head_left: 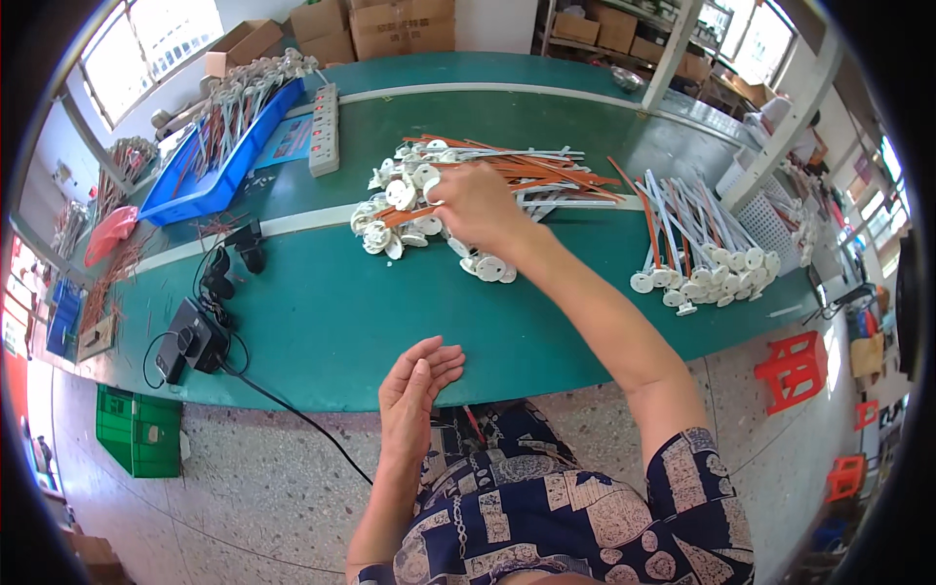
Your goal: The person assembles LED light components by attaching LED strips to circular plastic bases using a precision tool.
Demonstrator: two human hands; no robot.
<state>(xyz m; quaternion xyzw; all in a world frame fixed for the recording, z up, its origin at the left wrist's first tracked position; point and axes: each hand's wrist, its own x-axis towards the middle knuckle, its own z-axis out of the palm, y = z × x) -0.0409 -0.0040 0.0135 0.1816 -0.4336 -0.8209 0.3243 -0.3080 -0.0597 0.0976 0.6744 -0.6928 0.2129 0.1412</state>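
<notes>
On the green table lies a pile of white round plastic parts (400,193) with bundles of orange and white wire leads (556,175) stretching to the right. My right hand (480,207) reaches into the pile from above, its fingers bent closed among the white heads. What they pinch is mostly hidden by the hand. My left hand (421,382) hovers at the table's near edge, fingers stretched out and nothing in it. A second bunch of the same kind, with white round heads (717,278) toward me, lies at the right.
At the left are a blue tray (219,200) of similar wired parts, a white power strip (325,132) and a black device (195,336) with a cable hanging over the near edge. A white basket (770,229) stands far right. Below are a green crate (139,431) and a red stool (792,372).
</notes>
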